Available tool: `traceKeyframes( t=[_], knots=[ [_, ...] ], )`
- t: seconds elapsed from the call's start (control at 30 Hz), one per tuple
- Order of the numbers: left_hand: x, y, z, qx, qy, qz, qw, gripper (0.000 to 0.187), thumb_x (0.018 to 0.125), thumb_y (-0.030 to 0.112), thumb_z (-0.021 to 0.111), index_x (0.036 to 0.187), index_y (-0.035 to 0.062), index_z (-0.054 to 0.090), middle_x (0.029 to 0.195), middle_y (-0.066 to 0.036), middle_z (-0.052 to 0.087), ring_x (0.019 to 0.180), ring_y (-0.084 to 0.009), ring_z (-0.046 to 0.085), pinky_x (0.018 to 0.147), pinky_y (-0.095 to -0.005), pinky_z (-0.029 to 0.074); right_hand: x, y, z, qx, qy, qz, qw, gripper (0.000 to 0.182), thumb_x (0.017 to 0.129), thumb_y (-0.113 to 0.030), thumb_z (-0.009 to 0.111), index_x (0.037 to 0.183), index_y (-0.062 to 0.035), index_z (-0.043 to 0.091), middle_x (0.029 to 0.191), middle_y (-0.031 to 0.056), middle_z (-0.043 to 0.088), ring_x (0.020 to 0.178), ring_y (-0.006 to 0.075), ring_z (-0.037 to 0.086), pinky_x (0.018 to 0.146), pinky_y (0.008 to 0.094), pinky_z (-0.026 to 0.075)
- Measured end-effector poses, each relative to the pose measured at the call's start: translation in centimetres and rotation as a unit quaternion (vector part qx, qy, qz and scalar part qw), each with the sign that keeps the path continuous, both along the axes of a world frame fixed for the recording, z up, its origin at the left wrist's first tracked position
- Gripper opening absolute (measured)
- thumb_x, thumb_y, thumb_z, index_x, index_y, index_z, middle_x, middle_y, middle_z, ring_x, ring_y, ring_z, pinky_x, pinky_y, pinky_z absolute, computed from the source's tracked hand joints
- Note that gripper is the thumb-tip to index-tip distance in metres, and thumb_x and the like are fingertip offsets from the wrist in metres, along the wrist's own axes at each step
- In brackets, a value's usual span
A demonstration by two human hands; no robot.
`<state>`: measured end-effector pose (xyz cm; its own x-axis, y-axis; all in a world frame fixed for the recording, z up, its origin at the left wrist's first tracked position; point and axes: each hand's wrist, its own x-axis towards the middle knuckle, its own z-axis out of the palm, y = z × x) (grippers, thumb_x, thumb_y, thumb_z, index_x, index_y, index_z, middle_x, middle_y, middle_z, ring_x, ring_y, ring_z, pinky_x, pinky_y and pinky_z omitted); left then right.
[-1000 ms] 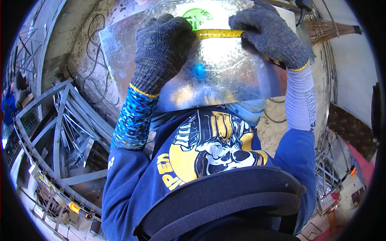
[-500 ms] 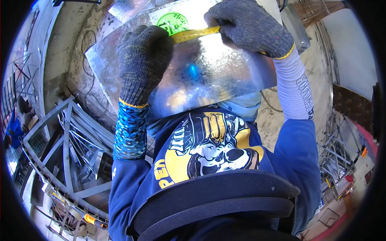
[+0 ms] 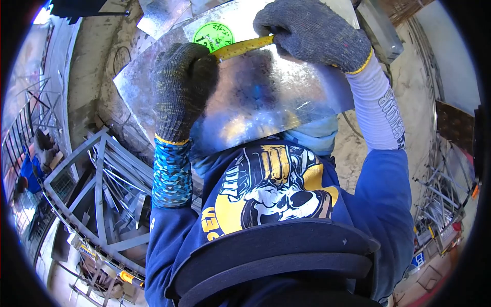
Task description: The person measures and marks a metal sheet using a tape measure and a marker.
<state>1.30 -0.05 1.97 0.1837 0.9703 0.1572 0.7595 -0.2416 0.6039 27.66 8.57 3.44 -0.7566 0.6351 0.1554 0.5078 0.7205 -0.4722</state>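
Note:
A shiny galvanised metal sheet (image 3: pixel 266 97) lies across my lap, with a round green sticker (image 3: pixel 214 35) near its far edge. A yellow tape measure (image 3: pixel 244 46) stretches over the sheet between my gloved hands. My left hand (image 3: pixel 183 84) presses down on the tape's left end, fingers curled on the sheet. At the tape's right end my right hand (image 3: pixel 309 30) grips it, closed around it near the sheet's far edge. Both hands wear dark knitted gloves with yellow cuffs.
Grey welded steel frames (image 3: pixel 97 189) are stacked on the left. Another metal sheet (image 3: pixel 158 15) lies beyond the one on my lap. A cable runs over the dusty concrete floor (image 3: pixel 97 66). A person in blue (image 3: pixel 30 169) is at the far left. Scaffold-like racks (image 3: pixel 440 199) stand on the right.
The sheet and both hands have shifted left and up in view. The right hand moved closer to the left, so the visible tape is shorter and tilted.

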Motion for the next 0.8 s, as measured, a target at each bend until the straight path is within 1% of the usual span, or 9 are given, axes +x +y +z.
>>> traceKeyframes(
  t=[0.07,0.13,0.2,0.27,0.33,0.4,0.5,0.63,0.8],
  knots=[
    [0.0,0.0,0.0,0.015,0.009,0.0,1.0,0.016,0.091,0.017,0.074,0.098,0.0031,0.071,0.094,-0.018,0.071,0.089,-0.0381,0.066,0.082,-0.0464,0.052,0.0,-0.1,0.3,-0.015,0.018,0.003,1.0,0.014,0.073,-0.011,0.064,0.086,-0.0091,0.069,0.076,0.0127,0.066,0.08,0.034,0.063,0.085,0.046,0.047],
    [0.2,0.0,-0.1,0.028,0.019,0.004,0.999,0.017,0.091,0.017,0.075,0.099,0.0031,0.071,0.094,-0.018,0.071,0.089,-0.0381,0.067,0.081,-0.046,0.053,-0.2,-0.2,0.4,-0.02,-0.014,-0.032,0.999,0.015,0.073,-0.011,0.065,0.088,-0.0086,0.07,0.077,0.0128,0.066,0.081,0.0342,0.063,0.085,0.0461,0.048],
    [0.0,0.0,-0.2,0.039,-0.012,0.012,0.999,0.017,0.09,0.017,0.075,0.101,0.0037,0.071,0.095,-0.019,0.071,0.089,-0.0388,0.068,0.079,-0.0453,0.054,-0.2,-0.1,0.3,-0.018,-0.007,-0.028,0.999,0.015,0.074,-0.01,0.065,0.088,-0.0083,0.07,0.078,0.0129,0.066,0.082,0.0343,0.063,0.086,0.0459,0.048],
    [-0.7,0.1,0.4,0.01,-0.003,0.013,1.0,0.015,0.089,0.016,0.076,0.098,0.0045,0.072,0.093,-0.019,0.071,0.086,-0.0379,0.068,0.076,-0.0447,0.054,-0.4,-0.3,0.3,-0.021,0.002,-0.041,0.999,0.016,0.074,-0.01,0.067,0.089,-0.0072,0.07,0.078,0.0134,0.067,0.083,0.0346,0.063,0.089,0.0461,0.048],
    [-1.4,0.5,0.5,0.033,0.058,-0.034,0.997,0.019,0.094,0.026,0.074,0.101,0.0085,0.076,0.089,-0.012,0.075,0.078,-0.0231,0.072,0.073,-0.0363,0.056,-0.6,-0.3,0.9,-0.012,-0.017,-0.025,0.999,0.016,0.073,-0.009,0.067,0.089,-0.0069,0.069,0.079,0.0135,0.067,0.083,0.0344,0.064,0.091,0.0461,0.048],
    [-1.5,0.3,-0.4,0.016,0.065,-0.045,0.997,0.017,0.096,0.023,0.072,0.103,0.0077,0.077,0.092,-0.013,0.076,0.08,-0.0237,0.073,0.075,-0.0368,0.057,-0.4,-0.6,0.7,-0.033,-0.038,-0.04,0.998,0.015,0.073,-0.01,0.067,0.088,-0.0076,0.069,0.079,0.0126,0.066,0.082,0.0339,0.063,0.092,0.0452,0.047],
    [-1.6,0.0,-1.1,-0.025,0.032,-0.017,0.999,0.017,0.097,0.016,0.07,0.108,0.0049,0.077,0.097,-0.014,0.077,0.084,-0.0238,0.074,0.08,-0.0366,0.058,-0.3,-1.3,0.3,-0.051,-0.019,-0.058,0.997,0.016,0.072,-0.012,0.068,0.088,-0.0071,0.068,0.079,0.0124,0.066,0.083,0.0333,0.063,0.091,0.0439,0.048],
    [-2.0,0.6,-0.6,-0.028,0.039,-0.021,0.999,0.019,0.097,0.018,0.07,0.108,0.0046,0.077,0.097,-0.014,0.077,0.085,-0.0235,0.074,0.08,-0.0362,0.058,-0.4,-0.5,0.3,-0.075,-0.058,-0.06,0.994,0.018,0.072,-0.013,0.068,0.089,-0.0062,0.069,0.079,0.0123,0.066,0.084,0.0327,0.063,0.086,0.0429,0.049],
    [-2.3,1.1,0.0,-0.108,0.036,-0.018,0.993,0.021,0.096,0.02,0.071,0.109,0.0046,0.078,0.097,-0.013,0.078,0.086,-0.0211,0.074,0.08,-0.0338,0.058,-0.2,-0.9,0.8,-0.094,-0.04,-0.075,0.992,0.022,0.073,-0.012,0.067,0.093,-0.0048,0.072,0.079,0.012,0.066,0.085,0.0321,0.063,0.084,0.0432,0.049]
  ],
)
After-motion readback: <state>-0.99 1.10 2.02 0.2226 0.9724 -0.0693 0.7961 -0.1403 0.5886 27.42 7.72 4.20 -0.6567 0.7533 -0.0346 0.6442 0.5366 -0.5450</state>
